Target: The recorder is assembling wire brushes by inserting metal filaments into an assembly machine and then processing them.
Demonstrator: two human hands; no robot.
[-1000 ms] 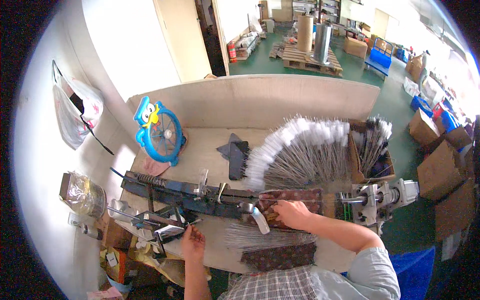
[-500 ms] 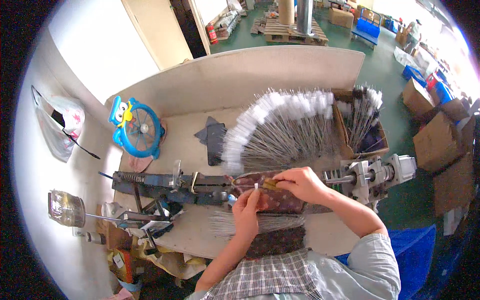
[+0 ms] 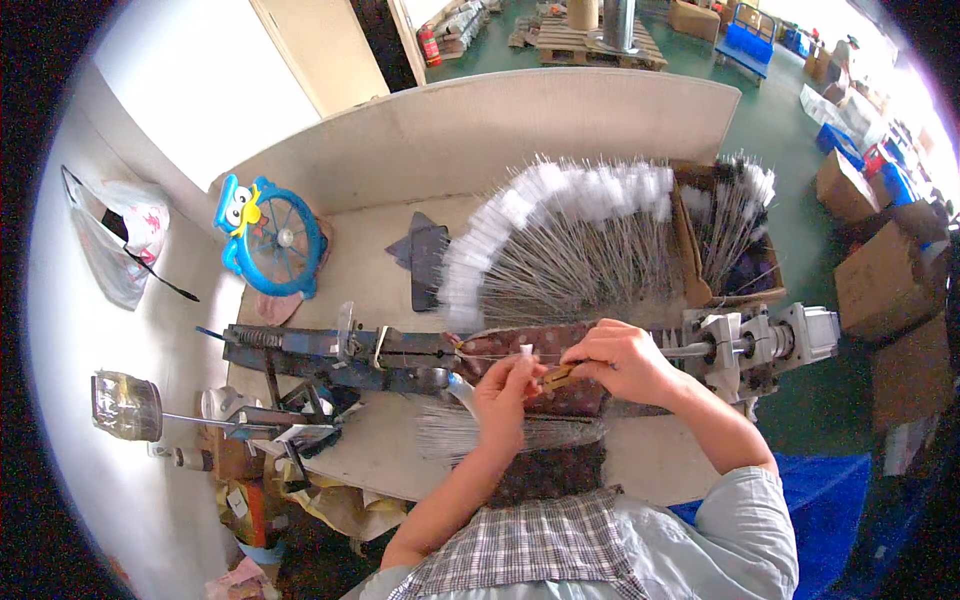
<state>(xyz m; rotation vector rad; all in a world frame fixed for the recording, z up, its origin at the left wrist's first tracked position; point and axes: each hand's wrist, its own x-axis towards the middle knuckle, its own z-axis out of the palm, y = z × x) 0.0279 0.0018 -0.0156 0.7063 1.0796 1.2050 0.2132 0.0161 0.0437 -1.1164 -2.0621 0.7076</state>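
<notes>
Desk edge, left: the pale beige desk point(image 3: 330, 300) ends just past a clear glass jar point(image 3: 125, 405) and a white plastic bag point(image 3: 120, 240) hanging on the wall; a blue round toy-faced fan point(image 3: 275, 240) stands near that side.
Back edge: a curved beige partition board point(image 3: 480, 130) closes the desk off from the green floor behind it.
Open room: bare desk shows between the fan and a dark grey folded cloth point(image 3: 425, 260); the front strip by the person's body is narrow.
Machine: a long blue-black metal rail fixture point(image 3: 330, 350) runs left to right across the desk and ends in a grey metal motor block point(image 3: 770, 340) at the right.
Left hand point(image 3: 505, 395): fingertips pressed together, pinching a thin silver wire with a small white tip point(image 3: 525, 352).
Wire: straight, thin, lying along the fixture over a brown patterned cloth pad point(image 3: 560, 345).
Right hand point(image 3: 625, 360): curled, pinching a small yellowish-brown tool point(image 3: 557, 377), close to the left hand.
Stock: a fan-shaped spread of white-tipped silver wires point(image 3: 560, 250) lies behind the hands; more stand in a brown cardboard box point(image 3: 730, 250).
</notes>
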